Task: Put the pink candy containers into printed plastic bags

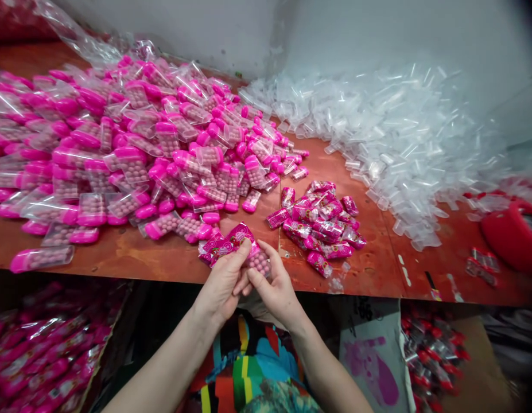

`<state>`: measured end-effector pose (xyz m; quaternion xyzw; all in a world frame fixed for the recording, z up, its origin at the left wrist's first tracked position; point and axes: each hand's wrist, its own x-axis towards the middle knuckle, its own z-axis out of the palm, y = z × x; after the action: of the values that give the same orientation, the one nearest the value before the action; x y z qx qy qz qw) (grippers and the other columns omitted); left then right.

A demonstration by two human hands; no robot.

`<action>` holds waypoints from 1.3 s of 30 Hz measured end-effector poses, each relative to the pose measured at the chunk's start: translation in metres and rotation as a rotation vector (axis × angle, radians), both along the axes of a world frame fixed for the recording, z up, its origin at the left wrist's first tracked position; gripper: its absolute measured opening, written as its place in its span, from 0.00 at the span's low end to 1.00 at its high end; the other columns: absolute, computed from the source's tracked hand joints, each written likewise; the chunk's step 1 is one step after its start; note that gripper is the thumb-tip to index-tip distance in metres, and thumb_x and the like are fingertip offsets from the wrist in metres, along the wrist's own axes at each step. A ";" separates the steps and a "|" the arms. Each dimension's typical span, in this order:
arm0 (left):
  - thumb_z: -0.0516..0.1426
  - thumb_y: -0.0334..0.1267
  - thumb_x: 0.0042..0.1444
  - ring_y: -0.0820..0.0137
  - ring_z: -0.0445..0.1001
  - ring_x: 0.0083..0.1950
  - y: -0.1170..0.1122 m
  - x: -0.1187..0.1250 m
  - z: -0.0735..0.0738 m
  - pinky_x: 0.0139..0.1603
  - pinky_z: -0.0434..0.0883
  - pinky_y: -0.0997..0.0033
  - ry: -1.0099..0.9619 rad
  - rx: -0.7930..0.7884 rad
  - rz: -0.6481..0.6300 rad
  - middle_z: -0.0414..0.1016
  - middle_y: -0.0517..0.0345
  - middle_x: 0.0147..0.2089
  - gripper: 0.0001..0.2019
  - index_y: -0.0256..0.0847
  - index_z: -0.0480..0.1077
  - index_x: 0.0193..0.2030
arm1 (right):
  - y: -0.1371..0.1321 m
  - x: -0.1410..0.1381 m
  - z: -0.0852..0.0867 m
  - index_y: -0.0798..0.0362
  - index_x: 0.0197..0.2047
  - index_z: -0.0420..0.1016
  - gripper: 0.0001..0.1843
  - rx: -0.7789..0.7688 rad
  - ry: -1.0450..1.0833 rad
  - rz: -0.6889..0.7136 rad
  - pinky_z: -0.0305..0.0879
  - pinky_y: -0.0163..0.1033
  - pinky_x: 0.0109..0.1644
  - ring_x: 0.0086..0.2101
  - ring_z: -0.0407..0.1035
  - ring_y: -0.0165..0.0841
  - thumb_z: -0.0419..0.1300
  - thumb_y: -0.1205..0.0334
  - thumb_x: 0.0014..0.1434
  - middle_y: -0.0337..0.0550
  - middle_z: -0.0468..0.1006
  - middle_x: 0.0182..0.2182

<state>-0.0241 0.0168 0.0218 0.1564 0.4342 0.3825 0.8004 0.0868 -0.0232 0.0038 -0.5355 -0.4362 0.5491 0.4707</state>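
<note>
A large heap of capped containers (132, 155) covers the left half of the bench (377, 189), reaching back to the wall (205, 28). A pile of empty tubes (399, 143) lies at the rear right, well apart from the heap at the front and nearly meeting it at the back. Between the two, nearer the front edge, sits a small cluster of wrapped packs (321, 226). Just left of that cluster, over the front edge, the left hand (222, 287) and right hand (276, 292) meet: a container (259, 261) is in the right, and loose wrappers (225, 241) in the left. A tub (511, 232) stands at the far right. Below the bench, one box (46, 350) sits left and a crate (429, 350) right.
</note>
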 end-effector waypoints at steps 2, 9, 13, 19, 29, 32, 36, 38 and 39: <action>0.63 0.48 0.52 0.86 0.47 0.12 -0.002 0.001 -0.001 0.13 0.52 0.84 0.001 0.004 -0.025 0.55 0.70 0.12 0.19 0.35 0.66 0.22 | -0.004 -0.002 -0.004 0.48 0.64 0.58 0.30 0.021 -0.131 -0.019 0.71 0.41 0.48 0.43 0.73 0.36 0.60 0.58 0.59 0.47 0.74 0.49; 0.64 0.49 0.50 0.86 0.46 0.12 -0.001 0.005 0.003 0.12 0.49 0.83 0.074 -0.033 0.056 0.58 0.70 0.15 0.19 0.36 0.66 0.24 | -0.010 -0.005 0.000 0.47 0.63 0.58 0.25 0.005 -0.048 -0.056 0.70 0.37 0.40 0.35 0.71 0.31 0.56 0.56 0.64 0.45 0.74 0.43; 0.64 0.49 0.51 0.86 0.45 0.13 -0.004 0.008 0.007 0.12 0.49 0.84 0.089 0.019 -0.027 0.58 0.71 0.15 0.17 0.36 0.67 0.29 | -0.005 0.002 0.003 0.43 0.64 0.54 0.26 -0.181 0.452 0.015 0.50 0.26 0.17 0.16 0.50 0.21 0.53 0.52 0.66 0.31 0.65 0.25; 0.61 0.48 0.54 0.84 0.46 0.13 -0.012 0.010 0.005 0.14 0.52 0.83 0.130 0.037 -0.106 0.56 0.71 0.15 0.15 0.37 0.67 0.30 | -0.005 0.007 0.002 0.46 0.64 0.54 0.30 -0.158 0.487 -0.023 0.47 0.26 0.18 0.16 0.49 0.21 0.59 0.53 0.62 0.26 0.59 0.19; 0.57 0.50 0.58 0.82 0.48 0.14 -0.013 0.007 0.003 0.17 0.57 0.80 0.070 0.097 -0.176 0.54 0.70 0.12 0.18 0.37 0.66 0.26 | -0.009 0.015 0.007 0.48 0.65 0.52 0.31 -0.270 0.468 0.040 0.44 0.26 0.16 0.15 0.45 0.21 0.56 0.50 0.63 0.27 0.59 0.19; 0.59 0.49 0.57 0.82 0.46 0.13 -0.012 0.008 0.003 0.15 0.54 0.81 0.110 0.100 -0.095 0.51 0.72 0.10 0.18 0.38 0.65 0.24 | -0.012 0.013 0.000 0.48 0.65 0.56 0.29 -0.156 0.177 -0.005 0.63 0.31 0.27 0.23 0.63 0.26 0.56 0.52 0.63 0.37 0.71 0.30; 0.61 0.49 0.54 0.84 0.45 0.12 -0.015 0.013 0.000 0.14 0.50 0.81 0.099 0.026 -0.019 0.54 0.72 0.12 0.18 0.38 0.64 0.25 | -0.014 0.009 -0.008 0.47 0.65 0.58 0.29 -0.037 -0.097 -0.050 0.69 0.38 0.43 0.36 0.71 0.32 0.57 0.54 0.63 0.44 0.74 0.41; 0.61 0.49 0.54 0.84 0.45 0.12 -0.019 0.014 -0.001 0.14 0.51 0.81 0.086 0.017 -0.031 0.55 0.71 0.12 0.17 0.37 0.65 0.25 | -0.012 0.009 -0.008 0.47 0.65 0.57 0.29 -0.106 0.058 -0.033 0.67 0.33 0.32 0.26 0.67 0.27 0.57 0.53 0.63 0.38 0.73 0.32; 0.60 0.49 0.54 0.84 0.45 0.12 -0.020 0.013 -0.002 0.14 0.52 0.81 0.077 0.023 -0.051 0.55 0.71 0.13 0.17 0.37 0.66 0.26 | -0.010 0.010 -0.007 0.47 0.65 0.55 0.29 -0.161 0.179 -0.002 0.62 0.30 0.25 0.20 0.61 0.24 0.56 0.52 0.64 0.34 0.69 0.26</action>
<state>-0.0107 -0.0037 0.0202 0.1910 0.4561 0.3608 0.7908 0.0972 -0.0332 -0.0035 -0.5210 -0.3464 0.6275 0.4636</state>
